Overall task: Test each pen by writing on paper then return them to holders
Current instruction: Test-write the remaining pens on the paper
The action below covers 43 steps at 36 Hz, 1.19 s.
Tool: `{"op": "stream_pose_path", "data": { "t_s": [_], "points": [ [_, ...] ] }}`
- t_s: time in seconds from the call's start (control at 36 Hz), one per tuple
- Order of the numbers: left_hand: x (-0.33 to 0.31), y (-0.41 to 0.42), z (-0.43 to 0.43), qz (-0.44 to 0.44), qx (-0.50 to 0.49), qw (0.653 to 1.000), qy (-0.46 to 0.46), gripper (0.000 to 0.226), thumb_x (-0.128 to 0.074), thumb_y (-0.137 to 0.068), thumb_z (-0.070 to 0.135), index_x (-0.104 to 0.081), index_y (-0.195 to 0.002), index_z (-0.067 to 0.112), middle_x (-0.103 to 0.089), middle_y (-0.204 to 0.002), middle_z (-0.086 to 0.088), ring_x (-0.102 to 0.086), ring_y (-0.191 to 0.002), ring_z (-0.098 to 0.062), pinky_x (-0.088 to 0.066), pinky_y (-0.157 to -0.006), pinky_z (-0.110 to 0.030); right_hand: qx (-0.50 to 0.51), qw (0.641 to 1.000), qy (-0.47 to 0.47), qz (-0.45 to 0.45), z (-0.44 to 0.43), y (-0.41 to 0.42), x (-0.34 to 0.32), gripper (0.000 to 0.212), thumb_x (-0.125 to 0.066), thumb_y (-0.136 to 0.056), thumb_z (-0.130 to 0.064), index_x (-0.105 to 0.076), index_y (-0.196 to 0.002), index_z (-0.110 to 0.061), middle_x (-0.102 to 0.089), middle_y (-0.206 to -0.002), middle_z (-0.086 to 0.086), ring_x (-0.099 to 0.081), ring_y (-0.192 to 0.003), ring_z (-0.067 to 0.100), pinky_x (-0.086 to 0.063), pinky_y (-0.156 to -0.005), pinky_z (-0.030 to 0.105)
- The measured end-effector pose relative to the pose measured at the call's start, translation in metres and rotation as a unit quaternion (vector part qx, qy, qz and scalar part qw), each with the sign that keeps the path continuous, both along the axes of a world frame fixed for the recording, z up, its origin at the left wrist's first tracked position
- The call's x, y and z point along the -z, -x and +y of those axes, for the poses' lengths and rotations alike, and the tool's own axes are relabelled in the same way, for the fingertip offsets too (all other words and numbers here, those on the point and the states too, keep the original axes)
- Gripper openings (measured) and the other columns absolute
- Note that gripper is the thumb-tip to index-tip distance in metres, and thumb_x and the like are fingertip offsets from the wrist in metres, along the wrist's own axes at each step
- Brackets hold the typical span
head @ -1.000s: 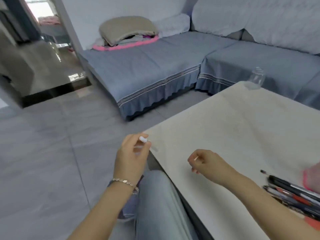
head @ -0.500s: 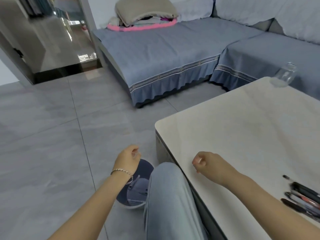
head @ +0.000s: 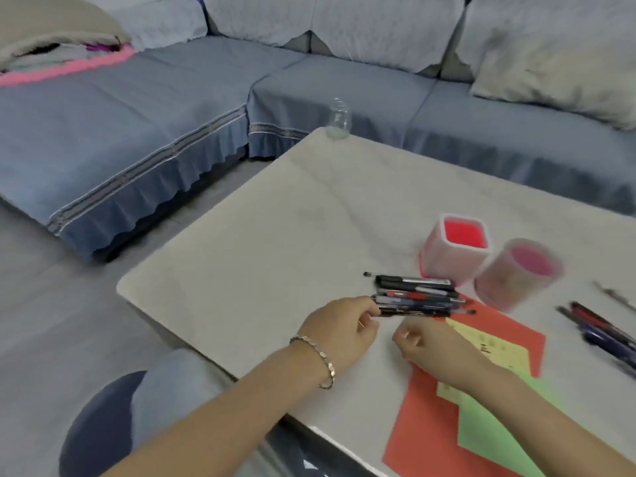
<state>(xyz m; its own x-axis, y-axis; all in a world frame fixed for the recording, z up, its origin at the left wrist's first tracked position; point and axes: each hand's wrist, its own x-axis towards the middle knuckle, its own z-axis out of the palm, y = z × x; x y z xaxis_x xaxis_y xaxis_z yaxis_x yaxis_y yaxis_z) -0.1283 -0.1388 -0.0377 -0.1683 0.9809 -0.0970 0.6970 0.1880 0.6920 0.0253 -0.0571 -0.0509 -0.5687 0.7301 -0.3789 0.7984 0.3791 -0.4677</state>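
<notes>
Dark pens [head: 414,294] piled mid-frame on pale worktop [head: 275,235]; both pink plastic holders [head: 454,251] look empty, none returned. Left hand [head: 340,327] pinches nearest pen [head: 413,312]; right hand [head: 428,344] curled over red paper [head: 426,428], grasp unclear.

You're in a home living room: a corner sofa [head: 165,98] under loose blue-grey covers runs along two sides of the scene. A pale cushion [head: 557,63] leans against its back, and folded blankets [head: 51,46] with a pink edge are piled on one seat. Close in front of you stands a low, pale table [head: 275,235] with rounded corners, on a smooth grey floor [head: 31,304].
</notes>
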Motion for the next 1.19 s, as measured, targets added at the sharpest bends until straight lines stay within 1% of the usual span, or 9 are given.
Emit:
{"op": "stream_pose_path", "data": {
  "t_s": [0.19,0.31,0.5,0.61,0.86,0.94,1.06,1.14,1.19],
  "points": [
    [0.009,-0.084,0.047,0.014,0.112,0.993,0.018,0.024,-0.046,-0.092,0.026,-0.056,-0.114,0.027,-0.061,-0.099,0.014,-0.056,-0.089,-0.007,-0.047,-0.083,-0.027,0.144,0.989,-0.009,-0.027,0.02,-0.119,0.01,0.013,-0.046,-0.09,-0.024,-0.06,-0.088,-0.025,-0.06,-0.084,-0.008,-0.053,-0.075,0.011,-0.043,-0.068,0.027],
    [0.015,-0.112,0.064,0.035,0.155,0.987,0.036,0.025,-0.045,-0.093,0.027,-0.055,-0.116,0.027,-0.055,-0.092,0.016,-0.057,-0.088,-0.006,-0.049,-0.08,-0.027,0.231,0.972,-0.035,-0.032,0.035,-0.174,0.017,0.013,-0.049,-0.088,-0.019,-0.061,-0.086,-0.024,-0.064,-0.09,-0.002,-0.059,-0.087,0.019,-0.046,-0.078,0.031],
    [0.023,-0.131,0.08,0.066,0.166,0.983,0.04,0.023,-0.044,-0.095,0.027,-0.055,-0.115,0.031,-0.058,-0.093,0.016,-0.058,-0.085,-0.004,-0.051,-0.078,-0.027,0.33,0.924,-0.166,-0.099,0.073,-0.244,0.027,0.028,-0.046,-0.088,-0.005,-0.063,-0.108,-0.01,-0.058,-0.118,0.009,-0.051,-0.112,0.028,-0.039,-0.084,0.031],
    [0.025,-0.129,0.081,0.066,0.163,0.984,0.038,0.022,-0.044,-0.095,0.028,-0.054,-0.113,0.033,-0.055,-0.092,0.019,-0.058,-0.08,-0.002,-0.052,-0.072,-0.023,0.328,0.91,-0.186,-0.174,0.088,-0.266,0.036,0.028,-0.046,-0.09,-0.012,-0.055,-0.117,-0.013,-0.051,-0.123,0.01,-0.043,-0.116,0.03,-0.036,-0.092,0.036],
    [0.034,-0.122,0.076,0.045,0.145,0.988,0.032,0.022,-0.047,-0.094,0.024,-0.057,-0.112,0.03,-0.058,-0.099,0.016,-0.055,-0.084,0.003,-0.052,-0.076,-0.024,0.296,0.912,-0.194,-0.21,0.09,-0.272,0.04,0.026,-0.049,-0.093,-0.031,-0.06,-0.112,-0.018,-0.043,-0.122,0.01,-0.033,-0.116,0.031,-0.026,-0.097,0.036],
    [0.03,-0.127,0.076,0.044,0.152,0.987,-0.003,0.026,-0.047,-0.094,0.025,-0.053,-0.118,0.03,-0.055,-0.108,0.017,-0.052,-0.091,0.005,-0.047,-0.08,-0.016,0.27,0.927,-0.207,-0.155,0.079,-0.254,0.021,0.021,-0.043,-0.096,-0.028,-0.055,-0.108,-0.017,-0.056,-0.115,0.008,-0.045,-0.109,0.029,-0.03,-0.087,0.034],
    [0.02,-0.139,0.081,0.073,0.197,0.971,-0.113,0.045,-0.046,-0.093,0.033,-0.036,-0.136,0.027,-0.035,-0.133,0.016,-0.032,-0.124,-0.001,-0.025,-0.103,-0.015,0.198,0.958,-0.196,-0.064,0.047,-0.213,-0.019,0.02,-0.042,-0.096,-0.035,-0.053,-0.107,-0.023,-0.062,-0.097,-0.004,-0.054,-0.085,0.019,-0.038,-0.067,0.029],
    [0.015,-0.149,0.087,0.123,0.243,0.939,-0.21,0.05,-0.044,-0.086,0.041,-0.039,-0.131,0.02,-0.05,-0.129,0.001,-0.039,-0.118,-0.013,-0.032,-0.102,-0.026,0.132,0.97,-0.204,-0.026,0.027,-0.187,-0.04,0.021,-0.044,-0.093,-0.042,-0.057,-0.105,-0.031,-0.053,-0.087,-0.016,-0.044,-0.077,0.006,-0.032,-0.065,0.025],
    [0.018,-0.154,0.091,0.145,0.27,0.919,-0.248,0.042,-0.043,-0.084,0.039,-0.047,-0.12,0.018,-0.061,-0.113,-0.003,-0.05,-0.103,-0.018,-0.041,-0.087,-0.032,0.121,0.972,-0.202,0.018,0.019,-0.175,-0.051,0.022,-0.048,-0.091,-0.043,-0.061,-0.105,-0.033,-0.06,-0.088,-0.017,-0.048,-0.077,0.005,-0.034,-0.066,0.023]
  ]
}}
